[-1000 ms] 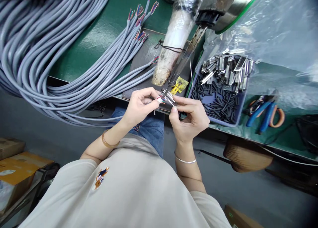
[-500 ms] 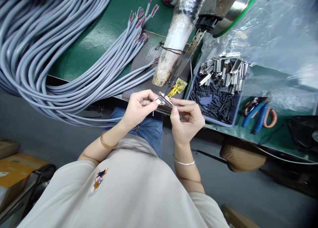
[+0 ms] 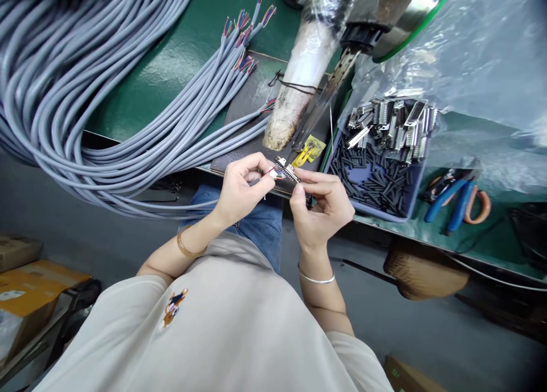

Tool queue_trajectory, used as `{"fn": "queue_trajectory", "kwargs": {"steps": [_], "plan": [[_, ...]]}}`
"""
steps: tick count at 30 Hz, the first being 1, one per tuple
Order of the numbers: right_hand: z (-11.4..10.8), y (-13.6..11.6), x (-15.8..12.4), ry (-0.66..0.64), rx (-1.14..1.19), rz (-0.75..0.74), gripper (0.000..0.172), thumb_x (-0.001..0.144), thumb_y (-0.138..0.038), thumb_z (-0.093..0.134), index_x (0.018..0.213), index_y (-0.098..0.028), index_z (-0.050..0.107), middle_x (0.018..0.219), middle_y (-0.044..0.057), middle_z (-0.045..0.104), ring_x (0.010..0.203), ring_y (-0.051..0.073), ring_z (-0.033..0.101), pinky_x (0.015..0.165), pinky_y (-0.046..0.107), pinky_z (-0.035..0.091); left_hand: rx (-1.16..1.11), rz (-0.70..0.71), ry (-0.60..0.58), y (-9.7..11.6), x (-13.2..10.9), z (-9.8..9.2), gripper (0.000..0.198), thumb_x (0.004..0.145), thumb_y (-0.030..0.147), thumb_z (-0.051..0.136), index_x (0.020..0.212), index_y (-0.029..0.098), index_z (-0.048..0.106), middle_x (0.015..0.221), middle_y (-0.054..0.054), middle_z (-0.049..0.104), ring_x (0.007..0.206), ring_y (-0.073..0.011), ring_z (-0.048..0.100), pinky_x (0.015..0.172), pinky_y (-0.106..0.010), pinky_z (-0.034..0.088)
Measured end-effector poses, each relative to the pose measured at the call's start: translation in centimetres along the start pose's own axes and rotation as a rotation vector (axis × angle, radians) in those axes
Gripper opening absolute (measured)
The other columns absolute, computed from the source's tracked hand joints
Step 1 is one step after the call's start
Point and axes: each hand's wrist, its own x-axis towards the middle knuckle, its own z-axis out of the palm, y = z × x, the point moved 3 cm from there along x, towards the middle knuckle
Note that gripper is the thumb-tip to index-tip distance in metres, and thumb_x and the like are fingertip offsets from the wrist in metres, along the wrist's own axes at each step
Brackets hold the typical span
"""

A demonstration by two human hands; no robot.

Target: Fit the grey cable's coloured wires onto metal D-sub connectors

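Note:
Between my two hands is a metal multi-pin connector (image 3: 287,170) with a row of solder pins. My right hand (image 3: 320,205) pinches its right end between thumb and fingers. With thumb and forefinger together, my left hand (image 3: 243,187) grips the stripped end of a grey cable, whose thin coloured wires (image 3: 276,174) touch or nearly touch the pins. Just beyond the connector is the tip of a soldering iron (image 3: 294,144), fixed pointing down towards me. A yellow clip-like piece (image 3: 304,154) lies beside it. The exact wire contact is too small to make out.
Many grey cables (image 3: 171,130) with stripped ends cover the left of the green table. A white wrapped tube (image 3: 288,96) stands beside the iron. To the right, a blue tray (image 3: 410,201) holds connectors and black sleeves; pliers (image 3: 457,201) lie beyond it.
The view has shifted slightly, so the tray and pliers appear farther right. Both hands keep their grips, with the wires and connector in nearly the same place.

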Motion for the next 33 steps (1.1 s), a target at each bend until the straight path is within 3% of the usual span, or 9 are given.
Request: {"fn": "queue_trajectory", "kwargs": {"steps": [12,20,29,33], "plan": [[-0.1,-0.81,0.52,0.009,-0.099,-0.07,0.015,0.084,-0.01,0.073,0.084,-0.023,0.065,0.096,0.0,0.079,0.087,0.018,0.077,0.077,0.034,0.061,0.041,0.015,0.005,0.5,-0.14,0.13,0.013,0.074,0.018,0.068,0.066,0.016,0.058,0.077,-0.001,0.067,0.06,-0.0055,0.049,0.054,-0.017,0.04],[-0.16,-0.53,0.1,-0.018,-0.162,-0.151,0.017,0.084,-0.01,0.069,0.084,-0.023,0.059,0.1,0.003,0.08,0.084,0.016,0.076,0.075,0.03,0.062,-0.004,-0.038,-0.011,0.12,0.07,0.18,0.013,0.071,0.017,0.067,0.064,0.015,0.056,0.073,0.0,0.065,0.062,-0.0061,0.051,0.057,-0.017,0.042],[-0.03,-0.85,0.8,-0.014,-0.192,-0.158,0.015,0.084,-0.012,0.073,0.087,-0.024,0.065,0.099,0.0,0.08,0.088,0.018,0.077,0.078,0.034,0.063,0.019,-0.011,0.021,0.76,0.22,0.12,0.01,0.07,0.016,0.068,0.065,0.014,0.059,0.075,0.0,0.066,0.062,-0.0055,0.051,0.056,-0.016,0.042],[-0.09,-0.95,0.54,-0.03,-0.237,-0.229,0.014,0.085,-0.014,0.072,0.088,-0.025,0.065,0.103,0.002,0.08,0.085,0.018,0.078,0.072,0.031,0.064,0.02,-0.041,0.009,0.6,0.11,0.04,0.012,0.071,0.015,0.068,0.065,0.015,0.058,0.078,-0.002,0.068,0.063,-0.0064,0.052,0.056,-0.017,0.042]]}}
